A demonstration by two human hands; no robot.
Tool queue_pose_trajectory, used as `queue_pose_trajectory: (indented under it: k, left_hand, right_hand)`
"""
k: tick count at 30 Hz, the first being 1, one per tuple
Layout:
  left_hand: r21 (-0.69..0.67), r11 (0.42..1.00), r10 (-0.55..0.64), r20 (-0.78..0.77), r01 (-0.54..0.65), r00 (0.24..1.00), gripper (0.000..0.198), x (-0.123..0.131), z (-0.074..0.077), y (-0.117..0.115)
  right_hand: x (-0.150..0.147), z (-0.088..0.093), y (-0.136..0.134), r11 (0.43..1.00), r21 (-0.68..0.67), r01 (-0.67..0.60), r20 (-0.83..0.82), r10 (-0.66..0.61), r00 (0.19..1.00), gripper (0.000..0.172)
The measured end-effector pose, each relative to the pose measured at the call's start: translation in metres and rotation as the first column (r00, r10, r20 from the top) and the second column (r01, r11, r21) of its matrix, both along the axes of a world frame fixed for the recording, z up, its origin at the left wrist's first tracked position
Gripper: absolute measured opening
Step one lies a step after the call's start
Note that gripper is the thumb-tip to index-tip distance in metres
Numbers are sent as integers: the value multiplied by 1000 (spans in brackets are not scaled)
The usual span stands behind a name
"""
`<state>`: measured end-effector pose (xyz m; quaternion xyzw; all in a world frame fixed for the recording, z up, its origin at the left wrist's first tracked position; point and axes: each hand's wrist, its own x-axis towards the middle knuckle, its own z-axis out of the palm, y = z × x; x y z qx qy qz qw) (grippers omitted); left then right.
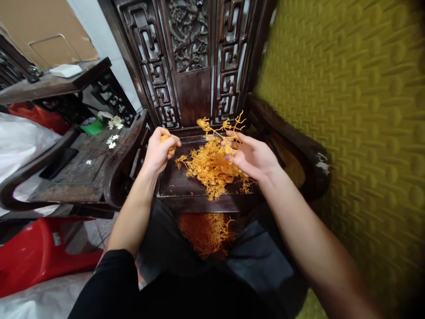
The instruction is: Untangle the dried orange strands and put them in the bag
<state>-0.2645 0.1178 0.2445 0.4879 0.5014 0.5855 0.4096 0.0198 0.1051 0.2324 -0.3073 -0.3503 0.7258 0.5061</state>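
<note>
A heap of thin orange branching strands (212,170) lies on the dark seat of a carved wooden chair (192,195). My left hand (159,150) is closed in a loose fist over the seat's left side, with a small tuft of the orange strands between thumb and fingers. My right hand (252,155) hovers over the heap's right side, its fingers pinching a long branching sprig (221,126) that sticks up toward the chair back. More orange strands (206,232) sit lower down, in a dark bag below the seat's front edge.
A yellow padded wall (358,110) runs along the right. A second dark wooden chair (83,168) stands to the left with small white flowers (113,141) on it. A red plastic stool (40,252) lies at lower left beside white sheeting (20,137).
</note>
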Motion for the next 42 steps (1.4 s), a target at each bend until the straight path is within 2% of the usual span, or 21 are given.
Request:
queue_pose_trajectory:
  k: [3,5,8,12,14,16,20,22,25,27,30,32,34,38,42]
  left_hand:
    - [-97,954,-293,-112,283,949,25,23,9,-30]
    - [-140,931,-365,-281,338,888,25,39,8,-41]
    - [-83,955,-285,-522,285,804,30,62,-2,-43]
    - [0,955,-232,-629,298,742,38,81,-15,-38]
    - [-21,948,-244,-691,319,681,37,82,-17,-36]
    - [-70,938,-277,-741,340,612,35,79,-17,-35]
    - [-83,922,-300,-771,379,561,28,71,-15,-32]
    - [-100,913,-322,-771,396,548,28,70,-15,-32]
    - [-124,876,-390,-749,466,535,34,69,-16,-33]
    - [-108,859,-415,-719,501,557,34,69,-17,-33]
    - [-107,861,-411,-724,498,554,29,69,-19,-32]
    - [-167,860,-424,-759,482,494,28,69,-20,-30]
    - [-234,866,-440,-778,442,450,33,69,-19,-28]
    - [-228,872,-434,-769,434,470,39,69,-14,-31]
    - [-192,852,-448,-748,487,489,38,67,-1,-45]
  right_hand:
    - [-8,1,-2,998,-61,-13,-125,6,992,29]
    - [-15,0,-6,998,-63,20,-159,-30,987,38]
    - [-29,-6,-10,998,-24,60,-123,-63,990,48]
    - [-46,-15,-14,993,33,117,-102,-113,988,47]
    - [-49,-17,-15,991,42,124,-82,-121,989,42]
    - [-49,-18,-17,996,54,73,-11,-73,997,38]
    - [-46,-20,-17,989,125,-77,151,58,987,37]
    - [-46,-21,-16,985,169,-29,197,-5,980,34]
    - [-45,-21,-14,974,184,133,219,-173,960,35]
    - [-43,-18,-13,969,198,146,232,-191,954,36]
    - [-39,-16,-14,971,237,-14,297,-58,953,41]
    - [-38,-18,-16,964,244,-109,339,20,941,43]
    - [-41,-22,-18,958,260,-117,378,10,926,36]
    - [-46,-26,-16,951,305,54,389,-176,905,34]
    - [-30,-19,1,939,153,307,221,-335,916,36]
